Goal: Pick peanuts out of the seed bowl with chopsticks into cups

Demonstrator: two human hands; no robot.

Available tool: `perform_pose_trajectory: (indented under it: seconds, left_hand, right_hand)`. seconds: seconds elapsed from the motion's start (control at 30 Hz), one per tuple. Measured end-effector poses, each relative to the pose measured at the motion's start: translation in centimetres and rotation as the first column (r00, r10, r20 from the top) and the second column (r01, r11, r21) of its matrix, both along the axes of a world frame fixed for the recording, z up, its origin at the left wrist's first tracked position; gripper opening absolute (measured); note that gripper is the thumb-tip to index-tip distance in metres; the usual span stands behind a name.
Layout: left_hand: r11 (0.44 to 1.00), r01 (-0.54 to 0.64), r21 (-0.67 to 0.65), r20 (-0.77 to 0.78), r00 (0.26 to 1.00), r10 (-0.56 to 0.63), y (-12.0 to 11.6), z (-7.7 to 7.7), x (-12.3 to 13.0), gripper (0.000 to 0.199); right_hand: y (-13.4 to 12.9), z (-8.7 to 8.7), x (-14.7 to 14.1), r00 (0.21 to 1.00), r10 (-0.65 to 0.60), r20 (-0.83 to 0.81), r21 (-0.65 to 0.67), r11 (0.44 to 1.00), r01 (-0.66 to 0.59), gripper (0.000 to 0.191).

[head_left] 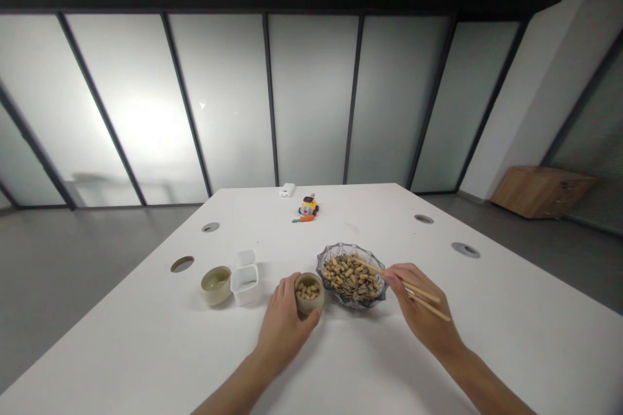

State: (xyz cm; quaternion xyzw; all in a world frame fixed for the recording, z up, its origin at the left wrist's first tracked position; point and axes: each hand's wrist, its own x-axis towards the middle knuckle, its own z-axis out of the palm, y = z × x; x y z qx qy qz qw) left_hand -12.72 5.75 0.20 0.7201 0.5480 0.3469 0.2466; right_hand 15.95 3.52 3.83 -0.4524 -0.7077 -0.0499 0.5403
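My left hand point(286, 323) is wrapped round a small ceramic cup point(311, 305) with peanuts point(307, 290) in it. Just right of the cup stands a clear glass bowl point(353, 303), filled with a mix of peanuts and seeds point(351, 277). My right hand point(419, 303) holds a pair of wooden chopsticks point(422, 290) at the bowl's right side. The chopstick tips reach over the heap in the bowl; whether they pinch a nut is too small to tell.
On the white table point(160, 337), left of my hands, are a second ceramic cup point(216, 286) and two white plastic containers point(244, 285). Farther back lie a yellow toy car point(308, 205), an orange-and-green object point(304, 219) and a white device point(287, 190).
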Motion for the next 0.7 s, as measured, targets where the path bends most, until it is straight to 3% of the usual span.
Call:
perform_pose_trajectory:
  seconds: [0.17,0.3,0.7]
  left_hand:
    - [1.000,0.005,-0.002,0.006,1.000,-0.005,0.0,0.0,0.0,0.069]
    - [1.000,0.002,0.005,0.004,1.000,-0.002,0.0,-0.2,0.0,0.070]
    - [1.000,0.005,0.009,0.004,1.000,-0.005,0.0,-0.2,-0.1,0.069]
  right_hand:
    - [0.1,-0.6,-0.1,0.989,0.144,0.043,-0.097,0.985,-0.139,0.018]
    - [0.2,-1.1,0.0,0.979,0.190,0.072,-0.107,0.978,-0.182,0.016]
    - [0.2,-1.0,-0.1,0.989,0.146,-0.006,-0.100,0.984,-0.146,0.020]
